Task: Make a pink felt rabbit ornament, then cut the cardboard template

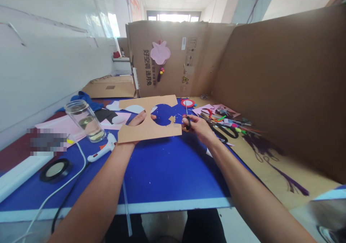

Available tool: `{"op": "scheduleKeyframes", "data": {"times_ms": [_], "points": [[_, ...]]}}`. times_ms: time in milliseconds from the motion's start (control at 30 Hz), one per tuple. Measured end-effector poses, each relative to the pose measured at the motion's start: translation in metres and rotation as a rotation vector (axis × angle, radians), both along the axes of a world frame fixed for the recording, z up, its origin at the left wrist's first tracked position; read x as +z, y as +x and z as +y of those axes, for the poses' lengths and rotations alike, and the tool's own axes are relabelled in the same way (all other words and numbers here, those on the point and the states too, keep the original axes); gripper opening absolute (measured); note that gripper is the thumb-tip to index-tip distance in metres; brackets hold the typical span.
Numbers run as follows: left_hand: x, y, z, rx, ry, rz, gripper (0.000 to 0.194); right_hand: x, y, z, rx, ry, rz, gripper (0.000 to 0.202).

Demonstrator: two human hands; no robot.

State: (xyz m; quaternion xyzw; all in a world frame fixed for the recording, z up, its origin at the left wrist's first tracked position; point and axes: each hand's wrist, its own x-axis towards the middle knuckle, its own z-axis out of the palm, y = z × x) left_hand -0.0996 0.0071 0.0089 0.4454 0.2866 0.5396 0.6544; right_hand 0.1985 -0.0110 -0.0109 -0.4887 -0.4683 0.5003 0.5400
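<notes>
A brown cardboard sheet [151, 132] with rounded cut-outs is held above the blue table. My left hand [139, 120] grips it from the left, partly hidden behind it, the fingertips showing through the openings. To the right of the sheet, my right hand [198, 127] is closed round the black handles of small scissors [186, 110], whose blades point up and away from me. Just beyond the scissors lies a red ring with a white centre [187, 103]. A small torn cardboard scrap [172, 119] shows through the sheet's open side.
At the left stand a glass jar [87, 122], a white glue gun [104, 148] with its cord, and a black tape roll [55, 170]. Large black-handled scissors [225, 130] and craft scraps lie right. Cardboard walls [200, 66] rise behind and right. A clear stick [126, 207] overhangs the front edge.
</notes>
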Motion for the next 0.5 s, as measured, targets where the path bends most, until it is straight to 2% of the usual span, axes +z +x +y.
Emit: {"op": "scheduleKeyframes", "data": {"times_ms": [133,333,500], "points": [[0.003,0.004,-0.005,-0.008,-0.005,-0.011,0.021,-0.008,-0.003,0.003,-0.007,0.049,-0.155,0.07],[0.004,0.005,-0.007,-0.036,-0.026,-0.019,0.026,-0.021,-0.013,0.002,0.055,0.218,-0.61,0.036],[0.001,0.004,-0.007,-0.066,-0.003,-0.022,0.026,-0.026,-0.018,-0.003,0.071,0.251,-0.823,0.027]]}}
